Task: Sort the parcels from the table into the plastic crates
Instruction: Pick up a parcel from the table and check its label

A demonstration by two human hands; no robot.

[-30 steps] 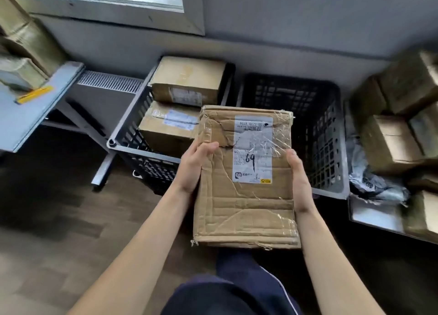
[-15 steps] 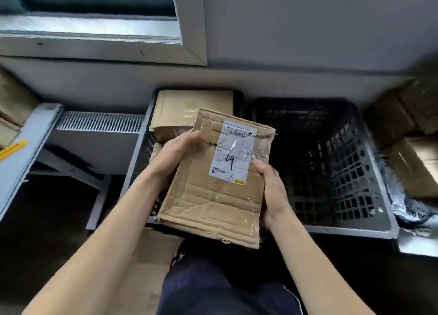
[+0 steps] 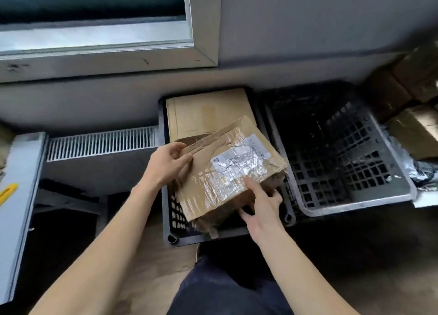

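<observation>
A flat cardboard parcel [image 3: 222, 163] with a taped white label lies tilted in the left black crate [image 3: 166, 219], on top of other parcels. Another brown parcel [image 3: 203, 113] shows behind it in the same crate. My left hand [image 3: 163, 165] grips the flat parcel's left edge, thumb on top. My right hand [image 3: 263, 205] is at its near right side, with the straight index finger touching the top and the other fingers spread. The grey crate [image 3: 355, 203] to the right shows nothing inside.
A grey table [image 3: 16, 196] with a yellow object [image 3: 7, 191] runs down the left edge. More cardboard parcels [image 3: 414, 134] and a silver plastic bag [image 3: 414, 170] are stacked at the right. A wall, a window and a vent grille [image 3: 99, 144] stand behind the crates.
Both hands carried the parcel forward and down from in front of me into the left crate. My right hand has loosened from its side and now only touches the top.
</observation>
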